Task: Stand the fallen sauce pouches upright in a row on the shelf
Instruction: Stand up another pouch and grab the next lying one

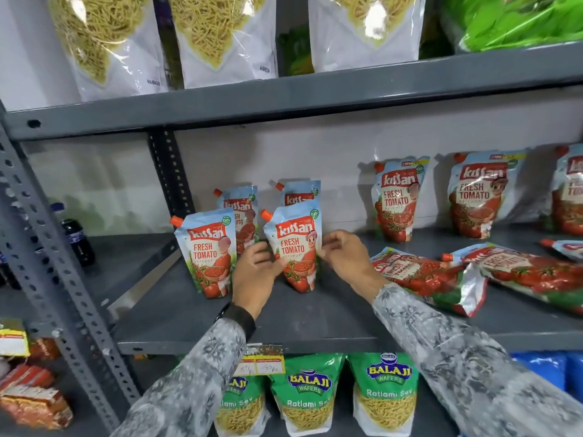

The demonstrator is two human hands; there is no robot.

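A small ketchup pouch [296,247] stands upright on the grey shelf [284,329], held between both hands. My left hand [255,272] grips its lower left edge and my right hand [344,257] pinches its right edge. Another small pouch [209,253] stands to its left, and two more [241,209] [301,193] stand behind them. Larger pouches [399,203] [482,193] stand upright against the back wall at the right. Two large pouches [429,279] [533,272] lie flat on the shelf to the right of my right hand.
The shelf above holds bags of sev [220,36]. Green Balaji snack bags [385,392] stand on the shelf below. A dark soda bottle [75,234] stands in the neighbouring bay at the left, beyond the perforated metal upright [47,247]. Another pouch [564,247] lies at the far right.
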